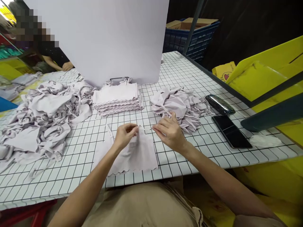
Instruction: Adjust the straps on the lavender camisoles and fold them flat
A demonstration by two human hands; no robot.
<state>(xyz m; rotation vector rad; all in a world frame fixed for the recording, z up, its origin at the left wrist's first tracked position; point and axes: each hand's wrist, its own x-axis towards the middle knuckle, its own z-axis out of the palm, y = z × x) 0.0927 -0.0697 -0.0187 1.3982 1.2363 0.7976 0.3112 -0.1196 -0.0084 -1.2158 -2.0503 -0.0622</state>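
Note:
A pale lilac garment piece (142, 154) with a wavy lower edge lies flat near the front of the table. Just above its top edge, my left hand (125, 135) is closed in a pinch on its thin strap. My right hand (170, 131) pinches the same strap (148, 129) a short way to the right, and the strap runs slightly slack between the two hands. The exact grip points are small and partly covered by my fingertips. Behind my hands stands a neat stack of similar pieces (118, 94), with a loose heap of the same fabric (175, 101) beyond my right hand.
A large tangled fabric pile (52, 104) covers the table's left side. To the right lie a phone (232, 130), a dark glossy case (220, 104) and crumpled white plastic (265, 141). A pale upright panel (113, 37) rises behind the stack. Another person's hand (68, 66) shows at far left.

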